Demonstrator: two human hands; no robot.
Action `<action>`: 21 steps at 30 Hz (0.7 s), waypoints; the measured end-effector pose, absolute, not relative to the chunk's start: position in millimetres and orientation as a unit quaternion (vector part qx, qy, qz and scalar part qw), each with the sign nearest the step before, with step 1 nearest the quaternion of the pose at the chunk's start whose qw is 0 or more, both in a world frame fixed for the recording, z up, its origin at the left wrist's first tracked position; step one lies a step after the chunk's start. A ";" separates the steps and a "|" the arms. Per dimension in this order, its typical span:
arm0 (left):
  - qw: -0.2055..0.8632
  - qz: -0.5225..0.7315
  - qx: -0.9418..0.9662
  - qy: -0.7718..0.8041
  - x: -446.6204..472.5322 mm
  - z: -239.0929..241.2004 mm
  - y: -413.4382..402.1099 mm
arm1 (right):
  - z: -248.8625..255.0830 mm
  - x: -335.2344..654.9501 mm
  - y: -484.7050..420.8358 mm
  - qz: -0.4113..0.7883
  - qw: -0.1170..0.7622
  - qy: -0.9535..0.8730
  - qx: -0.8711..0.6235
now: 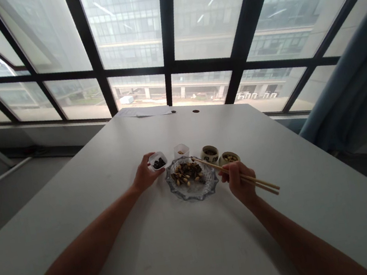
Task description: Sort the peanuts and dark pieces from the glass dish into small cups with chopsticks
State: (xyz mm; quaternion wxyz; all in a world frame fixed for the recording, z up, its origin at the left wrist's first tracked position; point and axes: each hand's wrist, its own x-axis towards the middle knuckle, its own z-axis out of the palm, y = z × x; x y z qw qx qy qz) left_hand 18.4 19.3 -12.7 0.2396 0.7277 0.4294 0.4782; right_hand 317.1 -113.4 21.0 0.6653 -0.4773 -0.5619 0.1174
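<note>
Near the worktop's (154, 255) far edge stand one glass plate (194, 191), two white tubs and two ceramic cups. The left hand (145, 176) clasps one tub (158, 160) beside the plate. The right hand (237, 180) grips two chopsticks (246, 177), tips over the plate.

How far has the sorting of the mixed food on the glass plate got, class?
Done: dark pieces sit in the small white dish and nuts in a round cup. In hand: the left hand holds that dish, and the right hand holds chopsticks over the glass plate. Left: a mixed pile remains on the plate.
</note>
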 end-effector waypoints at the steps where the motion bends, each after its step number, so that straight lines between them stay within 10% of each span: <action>1: 0.237 0.482 0.729 0.426 18.4 -13.8 20.1 | 19.9 318.3 -115.6 0.088 0.647 -0.596 -0.467; 21: 0.249 0.456 0.723 0.456 19.5 -6.4 14.0 | 46.1 350.9 -96.6 0.115 0.736 -0.410 -0.526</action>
